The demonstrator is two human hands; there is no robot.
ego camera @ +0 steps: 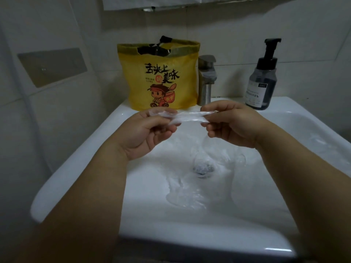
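Note:
A thin, clear plastic film [187,118] is stretched flat between both hands above the white sink [79,164]. My left hand [146,133] pinches its left end, palm turned up, fingers curled under. My right hand [233,124] pinches the right end between thumb and fingers. Below the hands, two clear stemmed glasses [214,160] lie in the basin around the drain [203,168], hard to make out against the white.
A yellow printed bag [161,80] stands on the sink's back ledge, left of a metal faucet [207,78]. A dark pump bottle [263,80] stands at the back right. Tiled walls close in on the left and behind.

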